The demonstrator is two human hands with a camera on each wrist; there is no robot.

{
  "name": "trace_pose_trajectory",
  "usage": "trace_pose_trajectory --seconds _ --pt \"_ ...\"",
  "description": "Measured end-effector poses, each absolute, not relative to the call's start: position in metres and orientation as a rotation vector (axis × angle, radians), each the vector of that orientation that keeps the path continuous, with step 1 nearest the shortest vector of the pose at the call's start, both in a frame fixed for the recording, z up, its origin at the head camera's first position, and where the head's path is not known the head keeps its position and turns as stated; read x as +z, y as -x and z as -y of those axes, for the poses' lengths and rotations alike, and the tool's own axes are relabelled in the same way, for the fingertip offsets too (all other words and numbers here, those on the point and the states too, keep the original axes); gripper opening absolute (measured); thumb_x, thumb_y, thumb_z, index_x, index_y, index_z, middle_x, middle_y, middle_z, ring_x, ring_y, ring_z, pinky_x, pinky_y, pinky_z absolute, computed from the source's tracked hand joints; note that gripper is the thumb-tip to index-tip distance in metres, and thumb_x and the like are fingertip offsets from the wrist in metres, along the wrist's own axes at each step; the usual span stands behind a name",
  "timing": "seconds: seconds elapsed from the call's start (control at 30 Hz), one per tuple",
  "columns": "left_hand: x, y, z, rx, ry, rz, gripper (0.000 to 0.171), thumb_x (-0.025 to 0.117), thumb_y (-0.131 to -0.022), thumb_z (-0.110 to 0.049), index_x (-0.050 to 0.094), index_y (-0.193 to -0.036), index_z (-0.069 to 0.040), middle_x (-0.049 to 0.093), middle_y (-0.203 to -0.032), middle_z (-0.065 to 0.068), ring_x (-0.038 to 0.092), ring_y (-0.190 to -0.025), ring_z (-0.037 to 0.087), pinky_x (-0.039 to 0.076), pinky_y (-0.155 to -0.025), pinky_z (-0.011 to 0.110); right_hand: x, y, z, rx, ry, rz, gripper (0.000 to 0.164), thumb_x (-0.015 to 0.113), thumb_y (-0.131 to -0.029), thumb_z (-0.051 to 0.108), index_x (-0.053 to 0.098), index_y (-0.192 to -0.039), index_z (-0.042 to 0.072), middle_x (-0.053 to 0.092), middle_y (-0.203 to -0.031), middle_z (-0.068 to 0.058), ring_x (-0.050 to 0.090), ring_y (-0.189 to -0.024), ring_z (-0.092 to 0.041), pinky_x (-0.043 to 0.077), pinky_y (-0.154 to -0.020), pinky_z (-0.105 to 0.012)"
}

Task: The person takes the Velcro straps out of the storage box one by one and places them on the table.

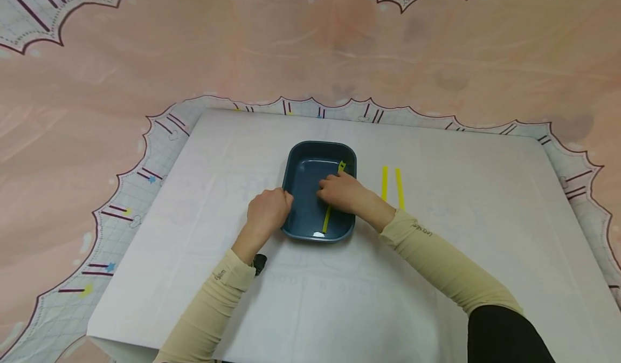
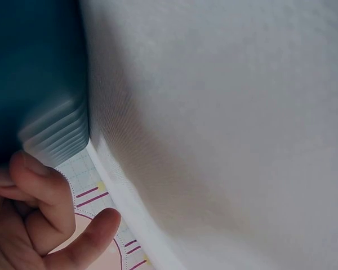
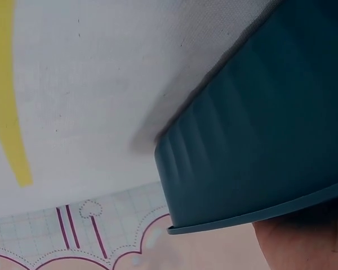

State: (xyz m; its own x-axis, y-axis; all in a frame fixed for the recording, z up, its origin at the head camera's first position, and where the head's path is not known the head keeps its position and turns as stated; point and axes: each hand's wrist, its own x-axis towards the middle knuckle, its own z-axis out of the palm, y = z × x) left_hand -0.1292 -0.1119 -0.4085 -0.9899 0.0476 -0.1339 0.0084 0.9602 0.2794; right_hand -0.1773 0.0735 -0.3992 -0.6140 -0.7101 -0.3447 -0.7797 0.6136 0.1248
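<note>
A dark blue rectangular tray (image 1: 305, 190) with rounded corners lies on the white table. My left hand (image 1: 269, 210) grips its left rim; in the left wrist view, curled fingers (image 2: 48, 194) show beside the ribbed tray corner (image 2: 56, 132). Over the right side of the tray, my right hand (image 1: 343, 191) holds a thin yellow-green stick (image 1: 326, 220) with a notched, wider end, its middle covered by the hand. The right wrist view shows the tray's outer wall (image 3: 242, 146) and part of the right hand (image 3: 304, 244) beyond the rim; the stick is hidden there.
Two yellow strips (image 1: 385, 182) lie side by side on the white tabletop (image 1: 466, 206), right of the tray, partly behind the right forearm. A patterned cloth (image 1: 310, 55) with a scalloped border surrounds the tabletop. A black wrist device (image 1: 260, 264) shows at the left wrist.
</note>
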Motion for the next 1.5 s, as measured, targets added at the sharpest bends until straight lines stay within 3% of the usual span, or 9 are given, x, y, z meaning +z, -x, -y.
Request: trace_pose_trajectory --seconds 0.47,1.5 --pt "-0.408 0.131 0.111 0.434 -0.031 -2.969 0.037 0.042 -0.099 -0.023 0.062 -0.076 -0.001 0.06 -0.07 0.016 0.057 -0.059 0.028 0.048 -0.054 0.043 -0.401 0.175 -0.073 0.452 1.258 -2.559 0.026 0.06 -0.097 0.014 0.068 -0.121 0.019 0.067 -0.117 -0.004 0.061 -0.107 -0.023 0.043 -0.095 -0.044" --pt "-0.407 0.13 0.112 0.411 -0.027 -2.94 0.039 0.041 -0.1 -0.023 0.062 -0.076 -0.001 0.057 -0.067 0.013 0.056 -0.057 0.026 0.047 -0.053 0.04 -0.363 0.176 -0.082 0.391 1.229 -2.643 0.03 0.068 -0.092 0.014 0.068 -0.121 0.019 0.067 -0.117 -0.004 0.059 -0.109 -0.024 0.04 -0.101 -0.046"
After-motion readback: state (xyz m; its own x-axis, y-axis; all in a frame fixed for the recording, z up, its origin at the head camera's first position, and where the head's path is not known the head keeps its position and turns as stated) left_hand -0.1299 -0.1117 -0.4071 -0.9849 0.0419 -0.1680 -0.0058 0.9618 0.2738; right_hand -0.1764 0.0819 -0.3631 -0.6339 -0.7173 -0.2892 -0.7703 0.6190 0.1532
